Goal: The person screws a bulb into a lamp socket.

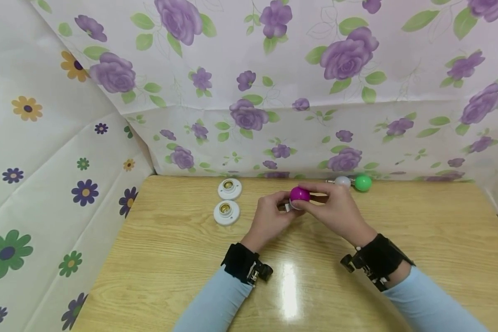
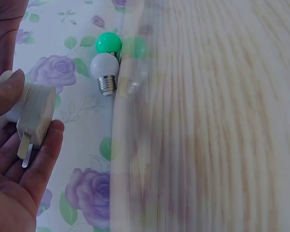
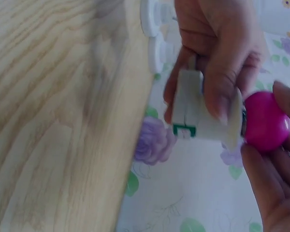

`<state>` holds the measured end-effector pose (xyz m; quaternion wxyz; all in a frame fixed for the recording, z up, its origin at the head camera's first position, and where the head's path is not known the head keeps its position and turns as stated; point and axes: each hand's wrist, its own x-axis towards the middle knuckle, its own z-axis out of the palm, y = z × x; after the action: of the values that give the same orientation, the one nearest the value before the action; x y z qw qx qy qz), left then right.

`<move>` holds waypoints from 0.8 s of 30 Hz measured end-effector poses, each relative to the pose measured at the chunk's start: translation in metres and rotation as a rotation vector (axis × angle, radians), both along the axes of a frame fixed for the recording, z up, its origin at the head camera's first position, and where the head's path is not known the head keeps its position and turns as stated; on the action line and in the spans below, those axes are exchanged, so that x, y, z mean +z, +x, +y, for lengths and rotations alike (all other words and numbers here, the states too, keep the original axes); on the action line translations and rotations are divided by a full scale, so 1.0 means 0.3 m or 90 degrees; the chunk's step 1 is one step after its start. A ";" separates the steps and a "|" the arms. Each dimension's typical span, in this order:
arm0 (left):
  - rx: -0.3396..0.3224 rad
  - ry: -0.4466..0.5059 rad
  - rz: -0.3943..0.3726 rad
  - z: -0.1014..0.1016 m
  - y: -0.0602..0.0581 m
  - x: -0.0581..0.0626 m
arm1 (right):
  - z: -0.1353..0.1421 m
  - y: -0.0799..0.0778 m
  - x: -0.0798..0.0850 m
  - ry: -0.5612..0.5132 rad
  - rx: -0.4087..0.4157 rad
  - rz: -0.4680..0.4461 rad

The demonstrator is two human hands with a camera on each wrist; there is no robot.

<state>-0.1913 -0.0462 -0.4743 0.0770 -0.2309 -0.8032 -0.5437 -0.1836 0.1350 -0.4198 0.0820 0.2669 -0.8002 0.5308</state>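
Note:
A white plug-in bulb socket (image 3: 203, 108) with metal plug prongs (image 2: 25, 151) is gripped by my left hand (image 1: 272, 213), thumb on one side and fingers on the other. My right hand (image 1: 336, 207) pinches a magenta light bulb (image 3: 266, 121) by its round globe. In the right wrist view the bulb's base sits at the socket's mouth, with a thin dark strip of its thread showing between them. How far the bulb is screwed in I cannot tell.
Two round white lamp holders (image 1: 229, 189) with brass-coloured insides sit left of the hands on the wooden table (image 1: 170, 258). At the back edge lie a white bulb (image 2: 105, 65) and a green bulb (image 2: 108, 42). Flowered cloth (image 1: 274, 83) hangs behind the table.

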 end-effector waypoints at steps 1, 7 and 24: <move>0.006 -0.001 0.005 0.002 0.001 0.001 | -0.004 0.001 -0.002 -0.004 -0.014 0.017; 0.003 0.004 0.012 0.003 -0.004 0.003 | -0.005 0.003 -0.002 0.022 -0.056 0.086; -0.058 0.026 -0.054 -0.009 -0.011 0.009 | 0.033 -0.007 0.027 0.064 0.089 -0.031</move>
<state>-0.1946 -0.0490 -0.4716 0.0228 -0.2427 -0.7832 -0.5719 -0.1857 0.1448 -0.4118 0.0119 0.3128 -0.8072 0.5005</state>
